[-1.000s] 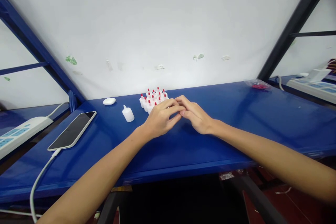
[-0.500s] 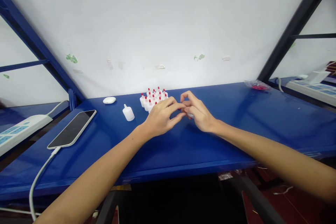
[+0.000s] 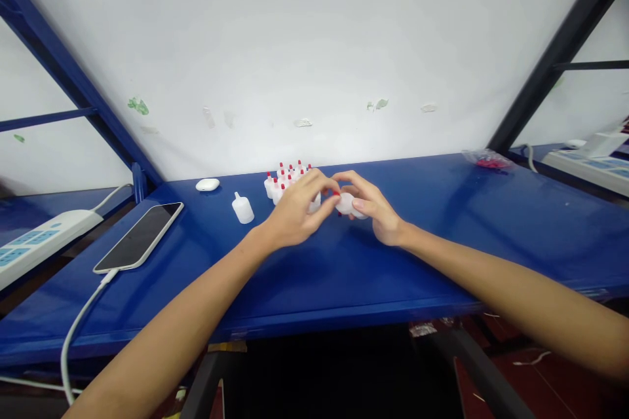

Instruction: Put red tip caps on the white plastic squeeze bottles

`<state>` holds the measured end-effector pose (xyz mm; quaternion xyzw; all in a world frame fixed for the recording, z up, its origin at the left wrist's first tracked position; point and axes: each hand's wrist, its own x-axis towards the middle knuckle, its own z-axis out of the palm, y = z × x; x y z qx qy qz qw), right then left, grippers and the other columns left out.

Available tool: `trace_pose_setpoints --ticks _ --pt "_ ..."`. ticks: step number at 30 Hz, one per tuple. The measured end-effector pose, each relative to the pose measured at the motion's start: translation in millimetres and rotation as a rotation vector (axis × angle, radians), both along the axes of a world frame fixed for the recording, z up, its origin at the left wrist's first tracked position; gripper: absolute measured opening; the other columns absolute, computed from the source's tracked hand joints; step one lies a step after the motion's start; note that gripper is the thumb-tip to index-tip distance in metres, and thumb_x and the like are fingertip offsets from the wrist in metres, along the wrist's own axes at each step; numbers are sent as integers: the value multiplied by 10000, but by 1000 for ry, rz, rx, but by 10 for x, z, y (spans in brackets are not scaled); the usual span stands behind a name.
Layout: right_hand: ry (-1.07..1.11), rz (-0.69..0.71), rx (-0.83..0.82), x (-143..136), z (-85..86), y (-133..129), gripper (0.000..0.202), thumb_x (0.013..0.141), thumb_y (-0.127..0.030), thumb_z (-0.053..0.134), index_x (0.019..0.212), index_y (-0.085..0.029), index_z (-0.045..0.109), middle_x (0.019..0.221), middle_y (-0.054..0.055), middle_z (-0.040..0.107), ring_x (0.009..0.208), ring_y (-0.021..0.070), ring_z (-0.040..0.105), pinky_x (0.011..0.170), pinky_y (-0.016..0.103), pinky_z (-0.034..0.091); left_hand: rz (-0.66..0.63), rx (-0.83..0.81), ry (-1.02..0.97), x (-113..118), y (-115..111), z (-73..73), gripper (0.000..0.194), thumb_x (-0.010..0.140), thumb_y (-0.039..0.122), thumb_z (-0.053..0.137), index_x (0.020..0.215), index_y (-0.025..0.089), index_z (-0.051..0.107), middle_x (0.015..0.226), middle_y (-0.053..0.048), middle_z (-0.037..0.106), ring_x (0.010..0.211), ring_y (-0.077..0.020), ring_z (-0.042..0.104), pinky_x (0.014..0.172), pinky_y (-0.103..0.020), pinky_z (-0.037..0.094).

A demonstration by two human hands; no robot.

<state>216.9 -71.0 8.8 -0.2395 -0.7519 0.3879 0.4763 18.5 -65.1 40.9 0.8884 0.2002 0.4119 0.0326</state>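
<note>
My right hand [image 3: 377,211] is closed around a small white squeeze bottle [image 3: 348,203], which is tilted with its tip towards the left. At that tip, the thumb and fingers of my left hand [image 3: 297,213] pinch a red cap [image 3: 336,194]. Whether the cap is seated on the nozzle is too small to tell. Behind my left hand stands a cluster of white bottles with red caps [image 3: 276,188], partly hidden by my fingers. Further left, one uncapped white bottle [image 3: 243,209] stands on its own, its nozzle bare.
On the blue table [image 3: 393,281] a phone [image 3: 140,239] lies at the left with a white cable plugged in. A white earbud case [image 3: 208,184] sits near the wall. At the back right is a clear plastic bag [image 3: 487,159] with red pieces inside. Power strips [image 3: 44,241] flank the table.
My left hand has shifted slightly left, and its fingers have drawn in around the red cap. The bottle in my right hand has come into clearer view. The camera has turned slightly.
</note>
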Motion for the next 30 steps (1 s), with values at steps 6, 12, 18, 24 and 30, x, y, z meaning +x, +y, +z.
trace_pose_setpoints --ticks 6,12,18,24,30 --pt "274 -241 159 147 -61 200 487 782 -529 455 1070 -173 620 613 -5 516 507 157 467 502 306 353 141 9 267 -309 108 220 162 908 306 571 864 176 657 853 -27 561 772 -153 532 722 -297 425" --pt "203 -339 170 167 -37 278 324 718 -274 528 1034 -214 568 707 -19 507 596 155 492 580 312 391 236 62 528 -365 177 144 196 869 335 590 814 176 691 874 -41 577 806 -177 554 689 -302 409" --pt "-19 -369 -46 94 -94 365 395 647 -111 467 1018 -240 419 899 4 495 781 169 492 671 309 400 302 146 508 -335 183 93 220 876 349 578 920 172 701 935 -63 599 792 -179 557 695 -304 423" --pt "-109 -368 -4 163 -149 457 407 640 -91 473 1021 -228 428 939 36 517 870 199 506 742 341 418 366 411 533 -63 99 -73 228 918 327 537 962 174 700 996 -104 621 934 -255 558 828 -400 422" --pt "-203 -406 37 202 -146 478 430 715 -104 523 1123 -222 456 1024 54 579 832 187 557 773 358 455 447 482 679 206 63 -347 266 955 254 496 1125 153 674 1129 -143 619 1162 -326 515 989 -512 361"
